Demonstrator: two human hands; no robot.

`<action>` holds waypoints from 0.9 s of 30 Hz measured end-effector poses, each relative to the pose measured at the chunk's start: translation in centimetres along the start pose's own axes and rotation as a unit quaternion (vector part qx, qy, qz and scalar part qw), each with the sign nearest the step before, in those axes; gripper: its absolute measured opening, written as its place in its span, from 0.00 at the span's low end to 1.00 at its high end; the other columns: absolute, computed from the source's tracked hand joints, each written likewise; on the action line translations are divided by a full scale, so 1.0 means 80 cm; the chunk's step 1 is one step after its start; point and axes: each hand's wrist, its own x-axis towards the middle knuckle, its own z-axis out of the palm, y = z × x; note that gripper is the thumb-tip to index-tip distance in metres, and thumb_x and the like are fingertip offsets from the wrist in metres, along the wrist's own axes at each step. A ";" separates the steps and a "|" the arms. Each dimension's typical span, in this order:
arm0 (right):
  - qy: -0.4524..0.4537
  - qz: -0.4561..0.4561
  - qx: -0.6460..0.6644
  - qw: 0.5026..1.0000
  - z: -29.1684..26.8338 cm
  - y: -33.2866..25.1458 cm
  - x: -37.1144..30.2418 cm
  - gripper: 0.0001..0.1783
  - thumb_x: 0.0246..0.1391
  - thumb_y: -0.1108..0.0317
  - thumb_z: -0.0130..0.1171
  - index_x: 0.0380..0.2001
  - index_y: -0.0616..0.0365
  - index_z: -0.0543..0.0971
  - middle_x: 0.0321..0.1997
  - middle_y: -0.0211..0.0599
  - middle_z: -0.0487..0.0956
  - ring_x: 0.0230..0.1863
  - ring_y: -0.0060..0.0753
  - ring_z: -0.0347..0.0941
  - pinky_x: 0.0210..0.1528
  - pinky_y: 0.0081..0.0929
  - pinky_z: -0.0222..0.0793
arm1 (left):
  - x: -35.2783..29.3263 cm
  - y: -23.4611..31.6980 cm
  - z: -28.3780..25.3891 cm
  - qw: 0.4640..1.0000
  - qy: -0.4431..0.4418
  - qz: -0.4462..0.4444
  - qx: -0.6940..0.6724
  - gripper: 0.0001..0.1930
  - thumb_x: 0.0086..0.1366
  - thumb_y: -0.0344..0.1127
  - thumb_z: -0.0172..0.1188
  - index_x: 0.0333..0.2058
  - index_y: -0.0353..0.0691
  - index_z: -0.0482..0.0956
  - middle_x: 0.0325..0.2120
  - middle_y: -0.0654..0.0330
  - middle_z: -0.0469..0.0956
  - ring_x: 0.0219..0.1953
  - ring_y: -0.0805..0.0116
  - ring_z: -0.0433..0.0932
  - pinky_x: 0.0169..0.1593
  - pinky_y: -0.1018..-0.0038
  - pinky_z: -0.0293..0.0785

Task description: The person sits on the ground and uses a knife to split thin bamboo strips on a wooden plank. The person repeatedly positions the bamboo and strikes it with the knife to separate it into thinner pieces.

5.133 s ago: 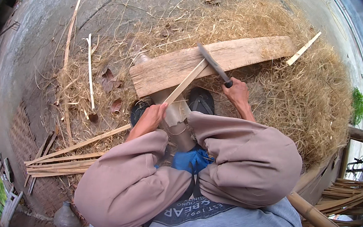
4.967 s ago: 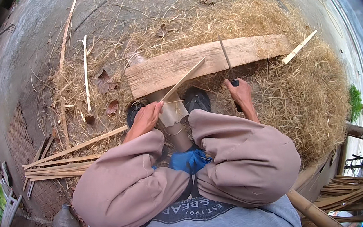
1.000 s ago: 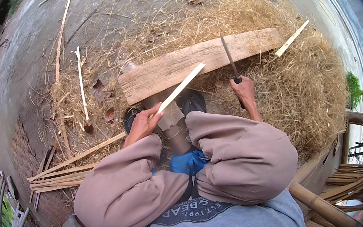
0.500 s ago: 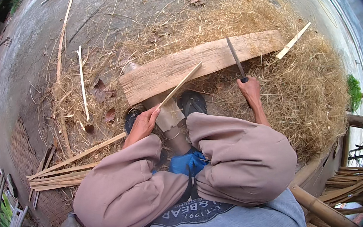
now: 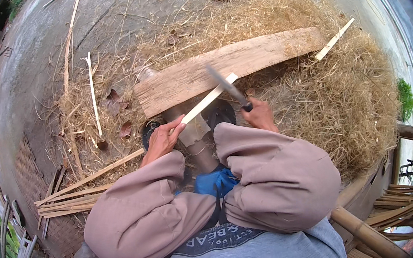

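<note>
My left hand [image 5: 165,137] is closed round the near end of a pale bamboo strip [image 5: 203,107], which slants up and away to the right. The knife [image 5: 225,84] is in my right hand [image 5: 261,116], gripped by its dark handle. Its blade, a little blurred, crosses the strip close to the far end; I cannot tell whether it touches. Behind both lies a long wooden board [image 5: 192,80], tilted up to the right, its near side by a round post [image 5: 202,157] between my feet.
Curly shavings [image 5: 343,104] heap up on the right and behind the board. A loose strip [image 5: 335,39] lies at the board's right end, another [image 5: 94,92] on the left. Several strips [image 5: 73,205] lie beside my left knee. A bamboo pole [image 5: 371,237] is at the right.
My right hand has brought the knife left and nearer, from over the board to across the strip. The strip has turned to show its broad pale face; my left hand has barely moved.
</note>
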 end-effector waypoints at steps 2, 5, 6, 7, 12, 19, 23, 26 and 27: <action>0.061 0.108 0.050 0.991 -0.046 0.074 0.044 0.19 0.52 0.51 0.67 0.29 0.57 0.83 0.23 0.41 0.82 0.25 0.40 0.80 0.30 0.41 0.75 | 0.001 0.015 -0.003 1.000 -0.006 -0.027 0.011 0.22 0.72 0.56 0.58 0.59 0.56 0.82 0.42 0.43 0.86 0.48 0.48 0.85 0.52 0.63 0.75; 0.102 0.081 0.041 0.991 -0.078 0.076 0.051 0.19 0.53 0.51 0.66 0.26 0.58 0.83 0.19 0.39 0.81 0.21 0.37 0.78 0.26 0.39 0.72 | 0.001 0.025 -0.013 0.998 0.018 -0.052 0.015 0.21 0.72 0.55 0.59 0.58 0.56 0.83 0.39 0.44 0.86 0.45 0.49 0.86 0.50 0.62 0.76; 0.103 0.055 0.031 0.993 -0.077 0.065 0.042 0.19 0.52 0.51 0.66 0.25 0.58 0.82 0.19 0.40 0.81 0.21 0.38 0.78 0.26 0.39 0.72 | -0.002 0.022 -0.012 0.998 0.027 -0.059 0.014 0.21 0.72 0.55 0.59 0.58 0.56 0.83 0.38 0.44 0.86 0.43 0.49 0.86 0.50 0.62 0.76; 0.054 0.038 0.056 0.996 -0.069 0.054 0.039 0.19 0.52 0.52 0.66 0.27 0.59 0.83 0.21 0.43 0.81 0.23 0.41 0.79 0.28 0.40 0.73 | 0.002 0.019 -0.010 0.997 0.072 -0.024 0.035 0.21 0.71 0.55 0.61 0.57 0.57 0.84 0.38 0.44 0.86 0.43 0.49 0.86 0.49 0.61 0.77; -0.049 -0.077 -0.017 0.996 0.016 -0.045 -0.011 0.20 0.50 0.53 0.69 0.37 0.58 0.85 0.29 0.51 0.84 0.35 0.53 0.83 0.40 0.47 0.79 | 0.004 0.015 -0.010 0.995 0.067 -0.010 0.078 0.22 0.68 0.54 0.63 0.56 0.53 0.84 0.42 0.44 0.85 0.47 0.45 0.85 0.51 0.59 0.77; -0.070 -0.042 -0.052 0.995 0.022 -0.080 -0.019 0.22 0.49 0.51 0.71 0.42 0.54 0.84 0.37 0.52 0.85 0.45 0.57 0.83 0.52 0.50 0.77 | 0.012 0.011 -0.014 0.999 0.041 0.015 0.018 0.23 0.68 0.50 0.65 0.58 0.46 0.82 0.46 0.42 0.84 0.52 0.44 0.83 0.55 0.60 0.76; -0.055 -0.078 -0.091 0.991 0.028 -0.069 -0.032 0.21 0.49 0.51 0.71 0.41 0.53 0.84 0.37 0.53 0.85 0.45 0.57 0.83 0.51 0.50 0.78 | 0.011 0.000 -0.008 0.999 0.045 0.017 0.015 0.23 0.69 0.47 0.64 0.58 0.45 0.81 0.46 0.40 0.84 0.52 0.45 0.83 0.55 0.62 0.76; -0.045 -0.019 -0.072 0.996 0.018 -0.051 -0.020 0.23 0.48 0.50 0.72 0.42 0.53 0.84 0.38 0.50 0.86 0.47 0.55 0.83 0.51 0.50 0.78 | 0.010 0.002 -0.005 0.999 0.040 0.014 -0.013 0.23 0.69 0.48 0.64 0.58 0.44 0.82 0.45 0.41 0.84 0.50 0.47 0.84 0.54 0.62 0.76; -0.028 -0.008 -0.068 0.997 0.020 -0.053 -0.017 0.23 0.48 0.50 0.72 0.41 0.53 0.84 0.38 0.50 0.86 0.48 0.55 0.83 0.51 0.50 0.78 | 0.012 0.005 -0.008 0.998 0.049 0.031 -0.005 0.23 0.69 0.49 0.64 0.58 0.45 0.82 0.43 0.40 0.84 0.48 0.43 0.84 0.52 0.61 0.77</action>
